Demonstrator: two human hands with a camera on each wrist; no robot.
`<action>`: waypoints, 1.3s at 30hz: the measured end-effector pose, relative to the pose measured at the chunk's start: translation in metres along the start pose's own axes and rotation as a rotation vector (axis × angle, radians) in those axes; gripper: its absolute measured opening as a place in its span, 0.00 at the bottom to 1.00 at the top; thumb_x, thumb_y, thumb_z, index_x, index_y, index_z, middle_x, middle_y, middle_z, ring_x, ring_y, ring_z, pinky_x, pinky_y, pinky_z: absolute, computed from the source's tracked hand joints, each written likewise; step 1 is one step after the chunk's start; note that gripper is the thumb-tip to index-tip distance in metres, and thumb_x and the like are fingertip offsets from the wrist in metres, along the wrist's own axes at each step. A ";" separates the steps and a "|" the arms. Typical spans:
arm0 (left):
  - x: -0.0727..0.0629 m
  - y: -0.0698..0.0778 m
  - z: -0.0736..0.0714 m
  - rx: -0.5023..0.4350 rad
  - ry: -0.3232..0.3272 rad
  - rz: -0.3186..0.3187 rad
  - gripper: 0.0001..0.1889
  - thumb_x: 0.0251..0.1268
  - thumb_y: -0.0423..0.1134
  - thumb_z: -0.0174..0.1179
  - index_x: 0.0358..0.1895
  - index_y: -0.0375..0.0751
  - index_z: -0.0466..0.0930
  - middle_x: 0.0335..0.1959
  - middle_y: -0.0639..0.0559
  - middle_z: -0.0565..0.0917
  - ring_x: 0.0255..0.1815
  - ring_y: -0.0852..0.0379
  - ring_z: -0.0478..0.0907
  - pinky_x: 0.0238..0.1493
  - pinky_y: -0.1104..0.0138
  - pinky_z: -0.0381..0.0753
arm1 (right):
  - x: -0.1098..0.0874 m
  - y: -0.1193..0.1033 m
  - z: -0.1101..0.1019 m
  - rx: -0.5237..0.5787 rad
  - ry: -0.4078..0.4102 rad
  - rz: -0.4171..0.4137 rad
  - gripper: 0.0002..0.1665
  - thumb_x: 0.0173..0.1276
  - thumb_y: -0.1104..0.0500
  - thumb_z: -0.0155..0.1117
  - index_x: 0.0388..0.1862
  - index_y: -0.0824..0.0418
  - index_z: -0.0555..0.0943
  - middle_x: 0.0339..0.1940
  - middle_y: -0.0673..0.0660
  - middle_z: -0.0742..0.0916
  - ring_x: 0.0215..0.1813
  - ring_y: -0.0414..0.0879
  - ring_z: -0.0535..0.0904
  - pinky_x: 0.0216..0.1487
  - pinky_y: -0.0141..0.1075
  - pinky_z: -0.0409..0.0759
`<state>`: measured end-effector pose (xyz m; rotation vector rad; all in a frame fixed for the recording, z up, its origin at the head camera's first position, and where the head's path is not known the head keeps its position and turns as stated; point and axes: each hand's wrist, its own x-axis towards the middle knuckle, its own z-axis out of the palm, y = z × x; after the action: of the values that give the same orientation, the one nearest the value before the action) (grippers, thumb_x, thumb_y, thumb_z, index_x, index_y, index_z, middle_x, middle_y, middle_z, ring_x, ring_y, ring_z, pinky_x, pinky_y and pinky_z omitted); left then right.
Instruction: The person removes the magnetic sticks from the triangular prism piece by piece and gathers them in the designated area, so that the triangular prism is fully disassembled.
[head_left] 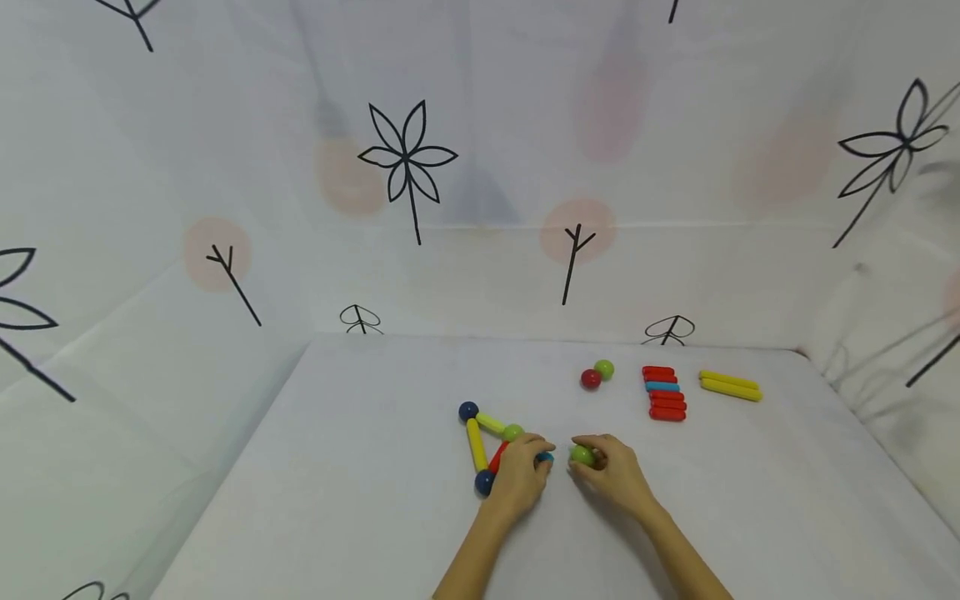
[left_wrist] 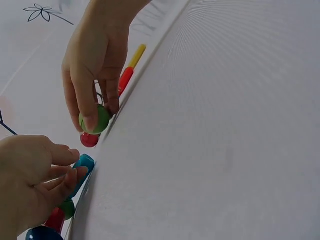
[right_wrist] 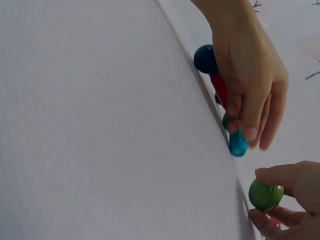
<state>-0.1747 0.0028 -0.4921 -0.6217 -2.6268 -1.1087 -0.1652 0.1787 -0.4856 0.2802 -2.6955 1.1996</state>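
My left hand point(head_left: 519, 473) pinches a short blue rod point(right_wrist: 238, 144), whose free end points toward the right hand. Joined to that rod is a flat frame of balls and rods: a green ball point(head_left: 513, 432), a red rod point(head_left: 498, 457), a yellow rod point(head_left: 476, 446), a yellow-green rod point(head_left: 491, 423) and two dark blue balls point(head_left: 468, 411). The left hand covers part of it. Just to the right, my right hand point(head_left: 617, 472) holds another green ball point(right_wrist: 266, 194) between thumb and fingers. A small gap separates this ball from the blue rod's end.
Farther back on the white table point(head_left: 337, 500) lie a loose red ball point(head_left: 591, 379) and a green ball point(head_left: 604, 368). Right of them is a row of several short red rods point(head_left: 667, 413) with one blue rod point(head_left: 662, 387), then two yellow rods point(head_left: 731, 389).
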 end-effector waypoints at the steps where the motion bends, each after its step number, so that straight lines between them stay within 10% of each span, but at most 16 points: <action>1: -0.001 0.000 -0.002 -0.021 0.017 0.004 0.12 0.55 0.28 0.64 0.43 0.37 0.84 0.44 0.47 0.82 0.43 0.54 0.79 0.44 0.70 0.78 | -0.001 0.002 -0.004 0.007 -0.003 0.008 0.21 0.53 0.66 0.72 0.47 0.68 0.81 0.40 0.61 0.84 0.36 0.46 0.77 0.36 0.32 0.78; 11: -0.014 -0.013 -0.032 0.125 0.327 -0.106 0.18 0.43 0.34 0.74 0.41 0.37 0.82 0.39 0.44 0.77 0.44 0.48 0.69 0.46 0.57 0.72 | -0.008 0.030 -0.048 0.022 0.017 0.137 0.24 0.57 0.63 0.70 0.52 0.70 0.77 0.45 0.65 0.83 0.41 0.53 0.81 0.38 0.27 0.77; 25: -0.020 -0.022 -0.044 0.122 0.180 -0.363 0.25 0.44 0.40 0.74 0.44 0.36 0.74 0.36 0.41 0.71 0.29 0.51 0.70 0.29 0.62 0.73 | 0.035 0.046 -0.034 0.010 0.114 0.151 0.25 0.61 0.62 0.66 0.54 0.75 0.73 0.48 0.72 0.81 0.44 0.61 0.80 0.46 0.47 0.80; 39: -0.024 -0.031 -0.052 0.001 0.078 -0.317 0.18 0.49 0.39 0.71 0.43 0.36 0.80 0.34 0.47 0.74 0.31 0.56 0.67 0.32 0.67 0.69 | 0.063 0.054 -0.021 0.041 0.159 0.191 0.29 0.65 0.62 0.61 0.61 0.76 0.68 0.50 0.72 0.79 0.48 0.61 0.76 0.53 0.51 0.75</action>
<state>-0.1663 -0.0614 -0.4844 -0.1575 -2.7193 -1.1859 -0.2377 0.2235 -0.4954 -0.0668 -2.6086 1.2701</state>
